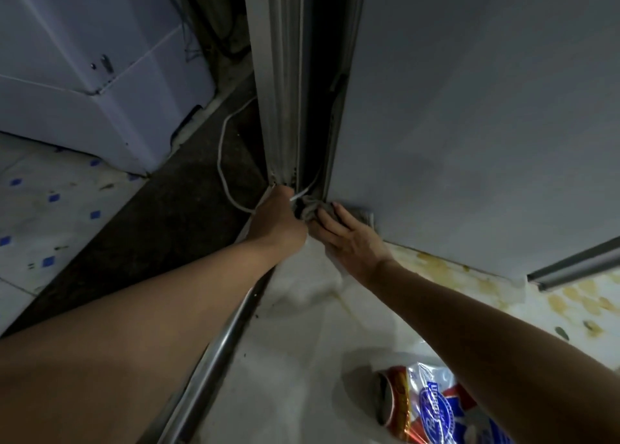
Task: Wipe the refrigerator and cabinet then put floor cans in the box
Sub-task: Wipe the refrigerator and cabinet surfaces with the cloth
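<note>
My right hand [345,239] lies flat with fingers straight, pressing a grey cloth [310,210] against the bottom corner of the grey refrigerator [469,125]. My left hand [280,219] is curled at the foot of the metal door frame [285,91], and appears to hold a white cable [223,162] near the cloth. What its fingertips grip is hidden. A red can [394,400] lies on the floor at the lower right, inside a clear plastic bag with a blue logo [436,406].
A white cabinet [94,74] stands at the upper left on tiled floor with blue squares. A dark floor strip and a metal rail [214,343] run diagonally under my left arm. Yellow stains mark the floor [503,296] at the right.
</note>
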`<state>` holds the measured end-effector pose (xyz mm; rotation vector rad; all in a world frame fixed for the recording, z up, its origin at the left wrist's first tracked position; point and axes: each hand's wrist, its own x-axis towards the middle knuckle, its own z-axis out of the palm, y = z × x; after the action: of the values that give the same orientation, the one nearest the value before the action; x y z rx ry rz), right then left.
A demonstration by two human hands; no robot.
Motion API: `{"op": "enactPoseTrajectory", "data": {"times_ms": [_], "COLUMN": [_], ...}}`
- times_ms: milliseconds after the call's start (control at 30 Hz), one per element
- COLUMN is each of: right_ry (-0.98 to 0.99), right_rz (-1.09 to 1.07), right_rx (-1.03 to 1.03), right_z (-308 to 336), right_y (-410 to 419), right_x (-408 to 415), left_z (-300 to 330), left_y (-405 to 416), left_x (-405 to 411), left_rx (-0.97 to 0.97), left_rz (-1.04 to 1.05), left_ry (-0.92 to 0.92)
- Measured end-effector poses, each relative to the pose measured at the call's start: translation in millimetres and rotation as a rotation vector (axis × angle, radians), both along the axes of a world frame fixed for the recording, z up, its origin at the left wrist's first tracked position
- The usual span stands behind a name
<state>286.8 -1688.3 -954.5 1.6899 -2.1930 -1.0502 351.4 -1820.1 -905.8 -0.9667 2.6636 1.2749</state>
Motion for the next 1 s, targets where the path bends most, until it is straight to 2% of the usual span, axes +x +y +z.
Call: {"op": "enactPoseTrajectory", "data": {"times_ms": [267,400,600,733,867,1000], "right_ry": [0.011,-0.041,-0.223,-0.265,-0.246,-0.199], "right_rz": [-0.004,-0.011,-0.079,-0.13,-0.122,-0.065], "right_rx": [-0.04,-0.074,-0.172,-0.251,-0.195,-0.188], "right_z": [-1,3,13,13,18,17], "right_y": [30,36,33,44,67,48], "right_x": [-1,2,6,15,10,10], "left_z": [10,11,12,12,10,7], "left_y": [27,45,48,41,33,37], "left_x": [-19,-25,-30,-27,-22,-21], "left_rx": [0.113,0.168,0.197,0.182,0.191,0.208], "left_rz": [-0.013,-0.006,0.029,-0.012,-0.042,-0.017], "left_ry": [0.09,0.146,0.133,0.122,0.096,0.146]}}
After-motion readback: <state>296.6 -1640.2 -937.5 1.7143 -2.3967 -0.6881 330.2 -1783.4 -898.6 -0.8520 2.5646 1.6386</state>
